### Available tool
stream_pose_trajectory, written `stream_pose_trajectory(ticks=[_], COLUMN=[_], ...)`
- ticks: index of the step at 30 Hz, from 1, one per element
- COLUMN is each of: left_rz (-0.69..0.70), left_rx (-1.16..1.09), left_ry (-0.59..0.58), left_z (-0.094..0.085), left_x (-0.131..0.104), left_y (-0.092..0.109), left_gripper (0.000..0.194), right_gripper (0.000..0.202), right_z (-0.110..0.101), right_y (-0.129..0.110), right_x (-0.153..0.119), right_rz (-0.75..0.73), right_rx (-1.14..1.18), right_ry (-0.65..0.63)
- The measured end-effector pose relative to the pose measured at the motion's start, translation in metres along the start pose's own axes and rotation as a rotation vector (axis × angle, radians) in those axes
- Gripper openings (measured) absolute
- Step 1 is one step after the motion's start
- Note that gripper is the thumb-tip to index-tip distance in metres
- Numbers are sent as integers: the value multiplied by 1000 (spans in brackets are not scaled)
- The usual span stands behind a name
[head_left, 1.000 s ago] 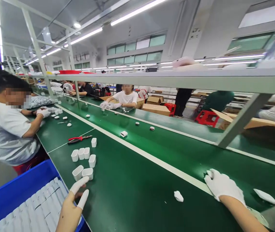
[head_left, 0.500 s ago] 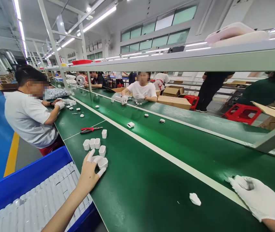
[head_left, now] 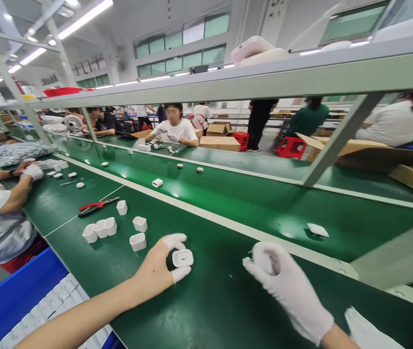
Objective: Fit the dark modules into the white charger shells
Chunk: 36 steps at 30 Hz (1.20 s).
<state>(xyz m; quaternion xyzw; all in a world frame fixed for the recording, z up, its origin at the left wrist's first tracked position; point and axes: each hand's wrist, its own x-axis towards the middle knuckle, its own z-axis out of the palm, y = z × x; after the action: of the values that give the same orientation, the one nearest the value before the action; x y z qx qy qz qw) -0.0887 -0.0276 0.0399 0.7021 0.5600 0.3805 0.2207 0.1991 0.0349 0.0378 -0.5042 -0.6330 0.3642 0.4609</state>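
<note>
My left hand [head_left: 163, 264], with white finger cots, pinches a small white square housing [head_left: 182, 258] between thumb and finger, its slotted end facing up. My right hand [head_left: 282, 281], in a white glove, has its fingers curled inward; a whitish shape shows in the curl, but I cannot make out what it is. Left of my left hand stand two white housings [head_left: 138, 242], and several more [head_left: 101, 228] stand beyond them. Red-handled pliers [head_left: 97, 207] lie behind those.
A blue bin [head_left: 21, 291] of white parts sits at lower left. Across the green table [head_left: 206, 310] runs a pale strip; a white piece [head_left: 317, 230] lies past it. A slanted post [head_left: 341, 140] rises at right. One co-worker sits at left, another opposite.
The view has turned right. My left hand has lifted a white housing away from the group and brought it toward the middle. My right hand has come closer to my left.
</note>
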Motion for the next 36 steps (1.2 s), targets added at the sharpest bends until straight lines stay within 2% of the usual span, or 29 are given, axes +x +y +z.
stream_pose_trajectory(ticks=[1, 3, 5, 8, 11, 15, 18, 21, 28, 33, 36], left_rz=[-17, -48, -113, -207, -190, -32, 120, 225, 248, 299, 287], left_rx=[-119, -286, -403, -507, -477, -336, -264, -218, -202, -240, -248], left_ry=[-97, -250, -285, -245, -240, -294, -311, -357, -451, -487, -498], left_z=[10, 32, 56, 86, 102, 106, 104, 104, 100, 96, 96], left_x=[3, 12, 21, 33, 36, 30, 27, 26, 24, 27, 28], left_y=[14, 37, 48, 44, 29, 17, 15, 15, 17, 18, 19], left_gripper=[25, 22, 18, 18, 23, 34, 41, 44, 60, 67, 60], right_gripper=[37, 43, 49, 60, 63, 66, 65, 56, 42, 48, 55], right_z=[6, 16, 20, 21, 20, 17, 14, 14, 19, 15, 10], right_y=[-6, -11, -5, 15, 30, 30, 26, 27, 22, 24, 27], right_x=[-14, -34, -46, -55, -57, -59, -63, -68, -60, -59, -64], right_rz=[46, 98, 116, 139, 169, 223, 238, 192, 113, 113, 183], right_rx=[9, 17, 55, 167, 298, 322, 190, 96, 206, 171, 175], right_ry=[-102, -165, -137, -72, -61, -69, -68, -11, 33, -30, -89])
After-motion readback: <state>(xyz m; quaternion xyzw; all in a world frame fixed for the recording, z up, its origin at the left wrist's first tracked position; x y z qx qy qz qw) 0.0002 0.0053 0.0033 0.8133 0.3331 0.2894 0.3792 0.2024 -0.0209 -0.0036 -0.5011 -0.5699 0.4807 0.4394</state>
